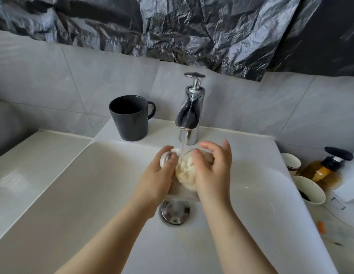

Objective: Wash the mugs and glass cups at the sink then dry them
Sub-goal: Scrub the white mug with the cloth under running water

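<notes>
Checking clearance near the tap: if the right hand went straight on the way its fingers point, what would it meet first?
Probably the chrome faucet: the right hand, pressing a sponge against the white mug, points up and away toward its base. Depth is unclear.

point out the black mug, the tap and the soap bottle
black mug (130,123): head view, on its outer wall
tap (189,115): head view, on the spout's dark top
soap bottle (320,171): head view, on its amber body

An amber pump bottle (323,169) stands at the surface's right edge; a small orange item (322,227), perhaps a cap, lies nearer. Crumpled black plastic (192,26) covers the wall.
</notes>
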Demonstrator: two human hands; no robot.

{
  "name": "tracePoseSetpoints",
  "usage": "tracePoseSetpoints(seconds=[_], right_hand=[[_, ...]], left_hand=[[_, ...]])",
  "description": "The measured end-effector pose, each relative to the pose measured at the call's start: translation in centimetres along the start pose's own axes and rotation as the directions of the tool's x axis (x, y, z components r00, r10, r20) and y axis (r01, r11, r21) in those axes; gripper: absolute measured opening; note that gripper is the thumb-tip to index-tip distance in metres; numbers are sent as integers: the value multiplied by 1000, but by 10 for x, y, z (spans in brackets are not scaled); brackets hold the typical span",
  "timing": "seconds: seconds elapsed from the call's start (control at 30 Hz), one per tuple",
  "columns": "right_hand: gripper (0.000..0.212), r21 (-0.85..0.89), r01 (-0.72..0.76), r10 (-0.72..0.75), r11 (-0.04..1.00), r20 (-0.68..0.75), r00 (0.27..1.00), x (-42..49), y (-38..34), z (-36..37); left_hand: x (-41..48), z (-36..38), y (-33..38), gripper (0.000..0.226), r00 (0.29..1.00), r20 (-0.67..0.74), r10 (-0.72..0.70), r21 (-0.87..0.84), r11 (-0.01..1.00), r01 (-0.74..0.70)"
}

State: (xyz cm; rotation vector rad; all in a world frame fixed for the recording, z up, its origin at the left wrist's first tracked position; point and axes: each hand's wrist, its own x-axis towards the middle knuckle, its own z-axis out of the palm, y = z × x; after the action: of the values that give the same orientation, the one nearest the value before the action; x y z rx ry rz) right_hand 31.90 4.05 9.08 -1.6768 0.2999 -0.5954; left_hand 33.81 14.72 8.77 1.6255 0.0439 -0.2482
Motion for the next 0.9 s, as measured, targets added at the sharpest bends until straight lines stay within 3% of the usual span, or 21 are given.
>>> tracePoseSetpoints(seconds=[0.07, 0.17, 0.27, 0.33, 0.43, 0.47, 0.63, 0.77, 0.9], right_hand=[[4, 8, -87, 86, 996, 19, 996, -1, 4, 2], [17, -50, -85, 92, 995, 169, 981, -8, 9, 7], [46, -130, 191, -150, 973, 271, 951, -23, 7, 13], [37, -84, 178, -162, 980, 172, 972, -21, 6, 13], [19, 33, -88, 89, 996, -62, 994, -7, 5, 6], [20, 11, -115, 115, 993, -81, 990, -7, 4, 4], [30, -69, 80, -77, 994, 37, 996, -26, -5, 2], [12, 59, -171, 177, 983, -99, 979, -3, 0, -6], [46, -71, 26, -11, 997, 204, 979, -21, 1, 2]], left_hand=[[-4, -6, -7, 15, 1000, 15, -7, 24, 1000, 7], [-4, -9, -5, 16, 999, -20, -41, -29, 999, 40], [-2, -11, 0, 20, 999, -43, 0, -79, 997, -3], [0, -12, 2, 20, 997, -45, 59, -62, 996, -62], [0, -8, -1, 17, 997, -51, 57, -73, 996, -60], [-1, -7, 0, 17, 998, -47, 49, -82, 995, -52], [1, -3, 0, 17, 998, -18, 57, -93, 994, -58], [2, -6, -2, 18, 999, -9, 42, -94, 995, -43], [4, -9, -4, 18, 1000, -19, 23, -107, 994, -25]])
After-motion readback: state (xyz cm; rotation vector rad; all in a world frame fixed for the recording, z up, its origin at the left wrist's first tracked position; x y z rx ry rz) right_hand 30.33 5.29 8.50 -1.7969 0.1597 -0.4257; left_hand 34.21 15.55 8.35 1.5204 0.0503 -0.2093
